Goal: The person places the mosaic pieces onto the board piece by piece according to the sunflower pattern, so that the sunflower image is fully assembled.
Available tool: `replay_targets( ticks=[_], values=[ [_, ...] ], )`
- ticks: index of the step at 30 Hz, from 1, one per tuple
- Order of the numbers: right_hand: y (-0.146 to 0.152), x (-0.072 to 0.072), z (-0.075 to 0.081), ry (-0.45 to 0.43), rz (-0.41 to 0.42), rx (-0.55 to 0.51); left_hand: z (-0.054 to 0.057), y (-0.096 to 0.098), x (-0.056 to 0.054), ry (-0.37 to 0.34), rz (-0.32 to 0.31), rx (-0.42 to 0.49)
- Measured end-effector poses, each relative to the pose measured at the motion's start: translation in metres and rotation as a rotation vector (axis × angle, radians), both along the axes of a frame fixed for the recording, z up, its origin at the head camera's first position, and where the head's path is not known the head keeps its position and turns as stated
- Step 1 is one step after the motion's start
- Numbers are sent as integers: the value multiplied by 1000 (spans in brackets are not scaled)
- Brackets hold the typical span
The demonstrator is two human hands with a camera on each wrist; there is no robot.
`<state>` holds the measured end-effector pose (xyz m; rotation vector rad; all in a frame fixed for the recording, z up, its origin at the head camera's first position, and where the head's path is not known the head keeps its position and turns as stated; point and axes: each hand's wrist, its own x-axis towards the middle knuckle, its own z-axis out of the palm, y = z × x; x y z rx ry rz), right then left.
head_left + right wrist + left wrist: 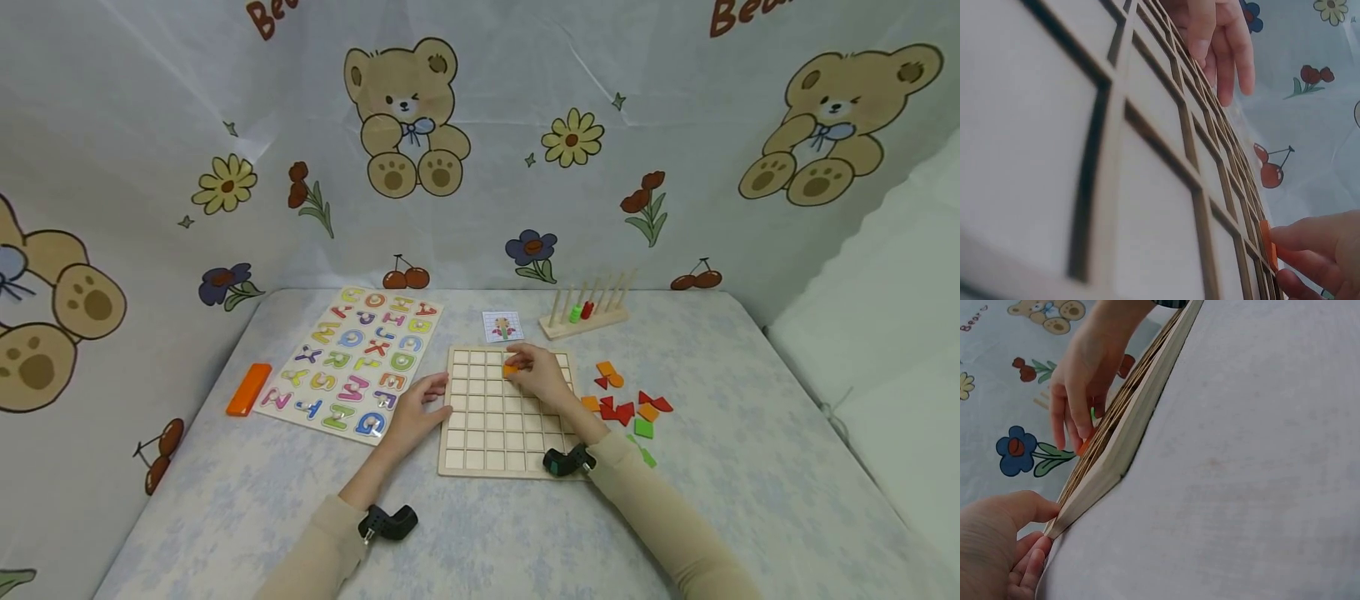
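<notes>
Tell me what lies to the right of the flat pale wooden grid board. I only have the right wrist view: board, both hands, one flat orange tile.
Observer: In the head view, loose flat red, orange and green pieces lie scattered to the right of the wooden grid board.
Operator: And just beyond the board's far edge?
Observer: A small white card printed with a coloured picture lies there on the table.
Operator: What's left of the left hand, away from the grid?
Observer: A flat white rectangular board bearing multicoloured letters.
</notes>
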<state>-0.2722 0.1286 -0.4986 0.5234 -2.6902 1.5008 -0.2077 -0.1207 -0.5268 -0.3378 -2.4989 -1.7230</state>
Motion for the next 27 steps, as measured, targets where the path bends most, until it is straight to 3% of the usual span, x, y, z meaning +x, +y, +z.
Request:
replay_targets(
  ticks=[14,24,27],
  values=[
    [15,5,6,13,-17,9,0,1,0,9,2,-20],
    [97,14,14,106,-225,73,1,2,1,7,9,-26],
    [120,19,13,89,-297,98,1,2,1,11,7,-23]
  ],
)
